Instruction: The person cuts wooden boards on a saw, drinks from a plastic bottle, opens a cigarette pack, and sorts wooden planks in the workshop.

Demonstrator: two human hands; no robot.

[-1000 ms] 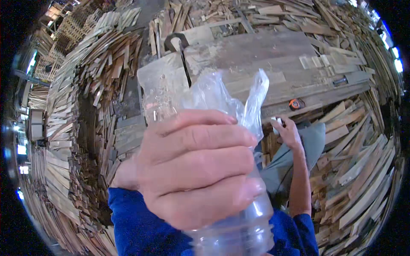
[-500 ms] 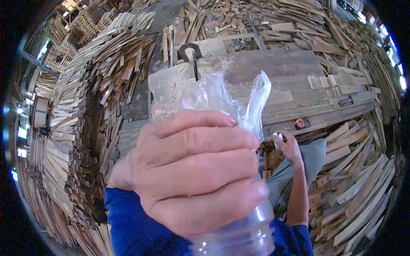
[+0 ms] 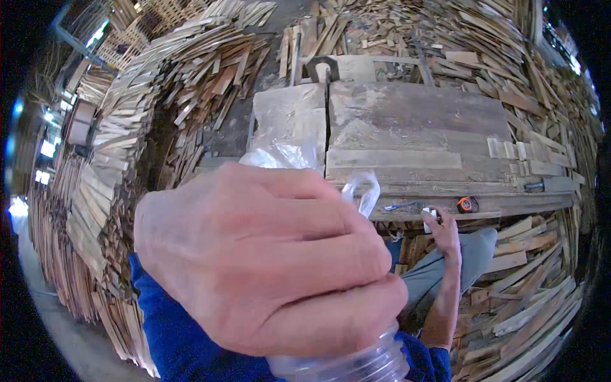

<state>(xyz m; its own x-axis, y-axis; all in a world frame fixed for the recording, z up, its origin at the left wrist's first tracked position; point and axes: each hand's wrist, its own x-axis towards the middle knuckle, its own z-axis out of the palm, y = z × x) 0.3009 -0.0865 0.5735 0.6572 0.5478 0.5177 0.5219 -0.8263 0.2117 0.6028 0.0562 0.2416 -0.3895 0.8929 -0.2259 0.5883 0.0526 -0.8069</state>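
Close to the camera, my left hand (image 3: 273,261) is wrapped round a clear plastic bottle (image 3: 344,366), whose ribbed part shows below the fingers. Clear plastic film (image 3: 286,155) sticks out above the hand, and a loop of it (image 3: 364,191) hangs at the right. Further off, at the bench's front edge, my right hand (image 3: 443,232) pinches a small white object (image 3: 430,219). An orange and black tape measure (image 3: 467,204) lies just beyond it, and a blue pen-like item (image 3: 401,205) is to its left.
The wooden bench (image 3: 407,153) has a slot with a blade standing in it and a guard (image 3: 323,68) at its far end. A dark tool (image 3: 534,186) rests at the right. Stacked wood strips (image 3: 121,153) line the left; more wood lies behind and right.
The view has shifted, showing more of the bench. My left hand with the bottle covers less of the bench, and the plastic film sits lower. My right hand still holds the white object.
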